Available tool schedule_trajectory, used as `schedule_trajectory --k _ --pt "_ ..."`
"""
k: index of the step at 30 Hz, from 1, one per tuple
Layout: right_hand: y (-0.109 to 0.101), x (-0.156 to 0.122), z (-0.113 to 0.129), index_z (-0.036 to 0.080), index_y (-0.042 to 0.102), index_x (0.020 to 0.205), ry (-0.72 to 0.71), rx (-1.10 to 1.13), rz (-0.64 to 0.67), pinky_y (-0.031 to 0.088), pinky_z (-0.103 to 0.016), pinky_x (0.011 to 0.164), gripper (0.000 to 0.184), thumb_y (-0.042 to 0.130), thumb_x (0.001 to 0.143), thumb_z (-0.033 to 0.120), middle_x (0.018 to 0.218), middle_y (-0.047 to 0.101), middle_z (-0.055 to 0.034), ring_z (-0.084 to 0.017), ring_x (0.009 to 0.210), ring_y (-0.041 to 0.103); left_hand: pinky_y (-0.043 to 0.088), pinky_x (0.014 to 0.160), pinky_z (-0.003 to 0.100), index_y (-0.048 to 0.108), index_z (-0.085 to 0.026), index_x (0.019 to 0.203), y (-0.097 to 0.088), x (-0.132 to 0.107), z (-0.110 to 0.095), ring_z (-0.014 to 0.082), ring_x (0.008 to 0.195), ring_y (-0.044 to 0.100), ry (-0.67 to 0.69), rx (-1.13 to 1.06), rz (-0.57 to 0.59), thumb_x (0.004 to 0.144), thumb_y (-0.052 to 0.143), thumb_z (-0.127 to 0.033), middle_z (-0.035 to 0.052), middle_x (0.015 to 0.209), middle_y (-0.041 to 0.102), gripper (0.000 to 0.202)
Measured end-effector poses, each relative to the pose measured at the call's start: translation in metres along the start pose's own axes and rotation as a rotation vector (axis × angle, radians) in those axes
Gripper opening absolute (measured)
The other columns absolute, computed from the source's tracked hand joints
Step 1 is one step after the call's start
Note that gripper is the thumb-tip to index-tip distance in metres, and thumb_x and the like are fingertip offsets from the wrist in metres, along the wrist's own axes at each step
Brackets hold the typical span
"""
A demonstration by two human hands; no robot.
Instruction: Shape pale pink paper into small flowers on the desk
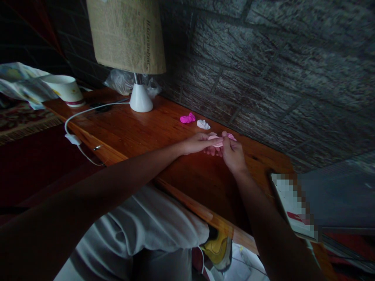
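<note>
My left hand and my right hand meet over the wooden table. Between them is a flattened pale pink piece of modelling clay, with the fingers of both hands closed on its edges. Just past my right fingertips shows a brighter pink lump, partly hidden by the hand. A white crumpled lump and a magenta lump lie on the tabletop, beyond my left hand toward the wall.
A lamp with a newsprint shade and white base stands at the far left, its cable hanging over the front edge. Nearby is a paper cup. A phone-like device lies at the right end. The stone wall borders the back.
</note>
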State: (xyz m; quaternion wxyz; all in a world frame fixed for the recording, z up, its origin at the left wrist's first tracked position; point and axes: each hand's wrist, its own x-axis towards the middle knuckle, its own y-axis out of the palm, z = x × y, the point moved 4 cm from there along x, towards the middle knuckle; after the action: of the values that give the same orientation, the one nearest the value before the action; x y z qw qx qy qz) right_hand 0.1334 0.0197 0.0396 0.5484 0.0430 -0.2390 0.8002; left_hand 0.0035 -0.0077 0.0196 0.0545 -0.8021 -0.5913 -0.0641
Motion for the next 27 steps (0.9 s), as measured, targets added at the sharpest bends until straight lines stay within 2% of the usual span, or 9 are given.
schedule_trajectory --k 3,6,12,15,18,22,27 --pt "-0.003 0.001 -0.001 0.023 0.049 0.048 0.017 -0.011 -0.054 0.042 -0.025 0.043 0.073 0.05 0.081 0.088 0.044 0.051 0.0009 -0.011 0.04 0.049 0.044 0.061 0.019 0.071 -0.01 0.075 0.001 0.0 -0.003 0.0059 0.057 0.058 -0.012 -0.009 0.02 0.095 0.07 -0.035 -0.0001 0.063 0.067 0.032" --pt "-0.004 0.001 -0.004 0.023 0.047 0.047 0.024 -0.01 -0.054 0.043 -0.025 0.044 0.073 0.05 0.082 0.087 0.044 0.051 0.0008 -0.011 0.04 0.05 0.044 0.063 0.019 0.071 -0.009 0.078 0.0 0.001 -0.001 0.0057 0.059 0.058 -0.012 -0.02 0.016 0.095 0.067 -0.021 -0.0007 0.064 0.067 0.021" --pt "-0.001 0.0 -0.01 0.023 0.049 0.048 0.055 -0.057 -0.037 0.044 -0.025 0.045 0.075 0.045 0.083 0.089 0.043 0.05 0.0009 -0.01 0.039 0.048 0.04 0.058 0.019 0.063 -0.011 0.066 -0.002 0.001 0.001 0.0046 0.051 0.05 0.02 0.02 -0.023 0.094 0.059 -0.01 -0.005 0.054 0.058 0.028" --pt "-0.001 0.0 -0.005 0.023 0.048 0.049 0.051 -0.041 -0.015 0.044 -0.025 0.045 0.073 0.047 0.082 0.088 0.043 0.048 0.0016 -0.01 0.04 0.048 0.04 0.057 0.019 0.063 -0.011 0.066 0.0 0.001 -0.001 0.0047 0.051 0.05 0.024 0.022 -0.028 0.096 0.057 -0.014 -0.0043 0.054 0.059 0.031" --pt "-0.001 -0.001 0.003 0.023 0.046 0.048 0.02 -0.021 -0.003 0.045 -0.024 0.046 0.071 0.051 0.083 0.085 0.044 0.047 0.0022 -0.01 0.041 0.046 0.042 0.059 0.019 0.067 -0.011 0.072 0.002 0.0 -0.002 0.006 0.054 0.054 0.007 0.013 -0.003 0.097 0.062 -0.026 -0.001 0.06 0.065 0.03" --pt "0.0 -0.001 0.005 0.023 0.047 0.05 0.009 -0.024 0.003 0.044 -0.024 0.046 0.07 0.051 0.084 0.084 0.044 0.046 0.0025 -0.01 0.041 0.045 0.044 0.059 0.021 0.069 -0.01 0.071 0.0 0.002 0.002 0.007 0.054 0.056 -0.019 -0.003 -0.046 0.1 0.06 -0.044 0.0022 0.062 0.067 0.045" --pt "-0.001 -0.001 -0.002 0.023 0.049 0.051 -0.006 -0.036 0.012 0.045 -0.025 0.048 0.071 0.048 0.085 0.086 0.046 0.05 0.0013 -0.012 0.044 0.051 0.041 0.056 0.02 0.067 -0.01 0.07 -0.002 0.002 0.004 0.0063 0.051 0.053 -0.013 0.0 -0.085 0.099 0.061 -0.039 -0.0006 0.058 0.062 0.041"
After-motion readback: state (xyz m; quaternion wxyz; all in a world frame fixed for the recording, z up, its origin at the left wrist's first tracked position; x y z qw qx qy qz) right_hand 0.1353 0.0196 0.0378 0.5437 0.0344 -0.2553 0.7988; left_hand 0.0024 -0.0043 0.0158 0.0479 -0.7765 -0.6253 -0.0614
